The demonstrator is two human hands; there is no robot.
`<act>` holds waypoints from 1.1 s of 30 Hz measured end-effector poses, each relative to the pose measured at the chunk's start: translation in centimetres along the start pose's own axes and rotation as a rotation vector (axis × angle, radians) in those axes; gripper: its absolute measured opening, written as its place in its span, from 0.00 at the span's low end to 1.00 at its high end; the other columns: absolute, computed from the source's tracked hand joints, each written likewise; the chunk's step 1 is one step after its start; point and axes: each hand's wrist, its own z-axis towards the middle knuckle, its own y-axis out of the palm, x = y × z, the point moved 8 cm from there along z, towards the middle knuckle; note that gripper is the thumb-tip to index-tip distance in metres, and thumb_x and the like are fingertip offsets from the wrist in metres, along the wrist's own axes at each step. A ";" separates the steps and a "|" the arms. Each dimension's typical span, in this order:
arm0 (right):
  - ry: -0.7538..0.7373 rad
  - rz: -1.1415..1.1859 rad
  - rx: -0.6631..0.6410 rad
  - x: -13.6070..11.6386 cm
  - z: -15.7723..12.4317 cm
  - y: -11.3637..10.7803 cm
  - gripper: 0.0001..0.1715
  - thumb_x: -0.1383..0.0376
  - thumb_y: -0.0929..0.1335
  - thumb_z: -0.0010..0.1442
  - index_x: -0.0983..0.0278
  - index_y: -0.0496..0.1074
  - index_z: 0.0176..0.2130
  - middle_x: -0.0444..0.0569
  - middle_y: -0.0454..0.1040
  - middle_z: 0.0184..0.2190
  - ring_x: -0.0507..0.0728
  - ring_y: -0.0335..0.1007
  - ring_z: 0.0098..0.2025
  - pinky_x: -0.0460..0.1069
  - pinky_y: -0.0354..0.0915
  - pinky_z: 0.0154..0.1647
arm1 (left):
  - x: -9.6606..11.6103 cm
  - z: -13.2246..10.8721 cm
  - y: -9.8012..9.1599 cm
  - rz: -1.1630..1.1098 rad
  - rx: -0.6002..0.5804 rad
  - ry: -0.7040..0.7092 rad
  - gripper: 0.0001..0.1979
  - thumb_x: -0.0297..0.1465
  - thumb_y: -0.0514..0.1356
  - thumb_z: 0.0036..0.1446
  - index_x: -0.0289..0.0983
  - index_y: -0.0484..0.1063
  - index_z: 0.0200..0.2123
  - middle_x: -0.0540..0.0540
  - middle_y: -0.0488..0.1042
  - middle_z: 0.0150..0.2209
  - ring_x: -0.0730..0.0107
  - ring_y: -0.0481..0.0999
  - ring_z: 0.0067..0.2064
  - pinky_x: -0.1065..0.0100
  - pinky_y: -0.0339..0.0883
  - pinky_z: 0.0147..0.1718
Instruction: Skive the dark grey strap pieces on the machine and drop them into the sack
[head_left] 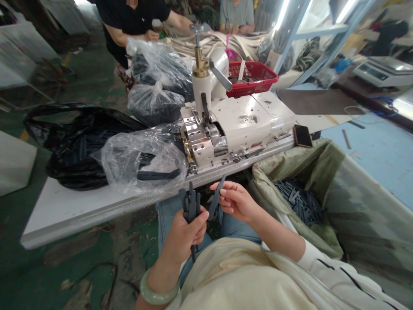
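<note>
My left hand (189, 232) is closed round a bundle of dark grey strips (192, 204), their rounded ends standing up above the fist. Close by on the right, my right hand (237, 200) pinches a single dark grey strip (215, 199) between thumb and fingers, tilted and apart from the bundle. Both hands are over my lap, in front of the table edge. Just beyond them stands a cream-coloured machine (238, 125) with a bright metal plate and a lever on top. A clear plastic bag (142, 159) with similar dark strips lies left of the machine.
A black plastic bag (80, 137) of dark strips is at the left. Right of me, a cloth-lined bin (264, 172) holds many strips. A phone (302, 136) lies at the table's right end. Behind are a red basket (253, 86) and two people.
</note>
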 end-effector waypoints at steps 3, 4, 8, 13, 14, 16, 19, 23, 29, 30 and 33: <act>-0.019 -0.020 -0.029 -0.1 0.1 0.2 0.15 0.61 0.74 0.53 0.64 0.74 0.40 0.39 0.64 0.20 0.45 0.54 0.18 0.39 0.54 0.14 | -0.5 0.3 -0.1 -0.013 -0.020 -0.024 0.17 0.40 0.69 0.46 0.38 0.65 0.30 0.62 0.52 0.14 0.85 0.47 0.14 0.81 0.42 0.12; -0.043 -0.046 -0.020 -0.2 0.2 0.1 0.14 0.60 0.74 0.52 0.65 0.73 0.38 0.39 0.66 0.19 0.45 0.54 0.16 0.40 0.55 0.13 | -0.7 0.4 -0.1 -0.018 -0.030 -0.032 0.17 0.40 0.68 0.47 0.38 0.66 0.31 0.61 0.52 0.15 0.85 0.47 0.14 0.81 0.42 0.12; -0.137 -0.171 0.093 -0.7 0.6 -0.9 0.17 0.58 0.75 0.51 0.65 0.67 0.28 0.38 0.69 0.16 0.45 0.53 0.10 0.41 0.54 0.08 | -1.1 0.6 0.0 -0.047 -0.057 -0.046 0.17 0.40 0.69 0.47 0.36 0.69 0.34 0.61 0.52 0.15 0.86 0.46 0.15 0.81 0.42 0.12; -0.117 -0.230 0.161 -0.9 0.7 -1.6 0.20 0.58 0.75 0.50 0.64 0.63 0.25 0.38 0.69 0.14 0.45 0.53 0.09 0.40 0.53 0.07 | -0.8 0.4 0.1 -0.068 -0.056 -0.039 0.16 0.41 0.67 0.50 0.37 0.68 0.34 0.61 0.52 0.16 0.86 0.46 0.15 0.82 0.41 0.11; -0.118 -0.230 0.169 -0.9 0.8 -1.8 0.20 0.58 0.75 0.50 0.64 0.63 0.25 0.38 0.69 0.14 0.45 0.53 0.09 0.40 0.53 0.07 | -0.7 0.4 0.0 -0.066 -0.052 -0.039 0.15 0.41 0.66 0.51 0.37 0.68 0.33 0.61 0.52 0.16 0.86 0.46 0.15 0.82 0.41 0.11; -0.125 -0.226 0.179 -1.0 0.9 -2.0 0.20 0.59 0.75 0.50 0.64 0.63 0.25 0.38 0.70 0.14 0.45 0.54 0.09 0.40 0.52 0.07 | -0.7 0.3 -0.1 -0.058 -0.048 -0.042 0.15 0.41 0.66 0.51 0.37 0.67 0.32 0.61 0.51 0.16 0.86 0.46 0.15 0.82 0.41 0.11; -0.132 -0.227 0.172 -0.8 1.1 -2.3 0.18 0.59 0.75 0.51 0.64 0.63 0.25 0.38 0.69 0.14 0.45 0.53 0.09 0.41 0.51 0.07 | -0.8 0.5 -0.2 -0.044 -0.040 -0.044 0.16 0.40 0.67 0.49 0.37 0.66 0.32 0.62 0.52 0.15 0.86 0.47 0.14 0.82 0.42 0.11; -0.179 -0.251 0.141 -0.7 1.2 -1.5 0.14 0.60 0.73 0.54 0.65 0.68 0.27 0.38 0.69 0.19 0.44 0.61 0.17 0.40 0.62 0.18 | -1.3 1.1 -0.4 0.000 -0.013 -0.052 0.18 0.41 0.69 0.46 0.37 0.65 0.31 0.62 0.53 0.14 0.85 0.48 0.14 0.82 0.43 0.11; -0.135 -0.253 0.110 -3.0 4.5 0.6 0.18 0.53 0.71 0.56 0.66 0.70 0.31 0.41 0.69 0.20 0.47 0.63 0.19 0.41 0.60 0.19 | -1.7 1.8 -0.9 0.027 0.005 -0.068 0.20 0.44 0.68 0.46 0.35 0.68 0.30 0.61 0.52 0.14 0.86 0.46 0.15 0.81 0.42 0.11; -0.160 -0.265 0.166 -4.1 5.6 0.3 0.18 0.53 0.71 0.55 0.66 0.69 0.29 0.38 0.64 0.16 0.45 0.57 0.15 0.40 0.53 0.15 | -1.6 1.8 -1.1 0.022 0.014 -0.062 0.20 0.44 0.68 0.46 0.34 0.68 0.30 0.61 0.51 0.14 0.86 0.46 0.15 0.81 0.41 0.11; -0.170 -0.304 0.287 -7.1 8.9 -0.7 0.18 0.57 0.71 0.53 0.66 0.66 0.23 0.34 0.55 0.10 0.43 0.44 0.12 0.41 0.41 0.12 | -1.0 1.7 -1.7 -0.001 0.043 -0.036 0.20 0.44 0.68 0.47 0.34 0.68 0.30 0.61 0.51 0.15 0.86 0.46 0.15 0.81 0.41 0.12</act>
